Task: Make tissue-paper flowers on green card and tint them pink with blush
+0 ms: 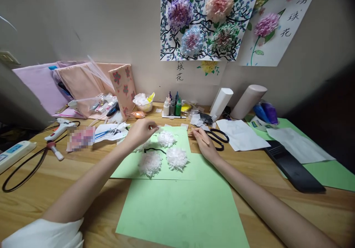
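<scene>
My left hand (144, 131) is above the upper part of a green sheet (124, 168), its fingertips pinched together; anything between them is too small to make out. White ruffled paper flowers (176, 159) lie on the sheet, one partly behind my left wrist. Between them runs a short black line (155, 150). My right hand (204, 143) is at the sheet's right edge with its fingers curled closed, and what they hold, if anything, is hidden. Touching or close beside it are black-handled scissors (219, 138), their blades hidden by the hand.
A larger green sheet (180, 207) lies nearer me. Small paint bottles (172, 107) and a bowl (144, 103) stand at the back. A glue gun (59, 128) and a power strip (16, 153) are left; white tissue (241, 134) and a black tray-like object (295, 168) right.
</scene>
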The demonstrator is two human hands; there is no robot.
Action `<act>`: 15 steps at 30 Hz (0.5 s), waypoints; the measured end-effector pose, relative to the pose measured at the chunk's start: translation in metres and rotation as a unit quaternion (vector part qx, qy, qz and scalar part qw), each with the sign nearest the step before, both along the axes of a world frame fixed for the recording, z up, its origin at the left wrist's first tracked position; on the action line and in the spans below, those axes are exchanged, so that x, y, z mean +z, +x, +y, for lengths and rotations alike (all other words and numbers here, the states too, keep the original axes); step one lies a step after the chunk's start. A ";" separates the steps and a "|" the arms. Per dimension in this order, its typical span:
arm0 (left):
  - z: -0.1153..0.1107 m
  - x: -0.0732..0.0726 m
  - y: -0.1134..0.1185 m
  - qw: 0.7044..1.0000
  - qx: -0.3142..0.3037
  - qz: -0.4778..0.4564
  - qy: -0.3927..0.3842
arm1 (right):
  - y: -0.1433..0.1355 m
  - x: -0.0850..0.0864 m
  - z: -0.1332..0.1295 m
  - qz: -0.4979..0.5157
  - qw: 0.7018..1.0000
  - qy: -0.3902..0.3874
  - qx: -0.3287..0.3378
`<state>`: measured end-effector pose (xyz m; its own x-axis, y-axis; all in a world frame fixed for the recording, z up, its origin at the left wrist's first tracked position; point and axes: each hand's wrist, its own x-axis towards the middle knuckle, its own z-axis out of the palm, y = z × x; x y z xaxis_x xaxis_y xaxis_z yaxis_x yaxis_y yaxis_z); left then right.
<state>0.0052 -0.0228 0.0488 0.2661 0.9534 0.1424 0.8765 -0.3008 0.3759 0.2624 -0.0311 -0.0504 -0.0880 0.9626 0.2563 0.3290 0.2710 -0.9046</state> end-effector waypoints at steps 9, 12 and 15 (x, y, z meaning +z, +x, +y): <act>0.071 -0.026 0.071 0.985 -0.107 0.042 -0.126 | 0.000 0.000 -0.003 0.020 0.999 0.001 -0.031; 0.073 -0.042 0.081 0.985 -0.091 0.082 -0.118 | 0.000 0.001 -0.002 0.016 1.000 0.011 -0.025; 0.076 -0.049 0.084 0.986 -0.068 0.114 -0.105 | 0.000 0.000 -0.002 0.018 1.000 0.013 -0.018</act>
<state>0.0888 0.0536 0.0001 0.3962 0.9086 -0.1321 0.9020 -0.3583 0.2407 0.2620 -0.0330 -0.0503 -0.0436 0.9577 0.2845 0.3058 0.2839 -0.9088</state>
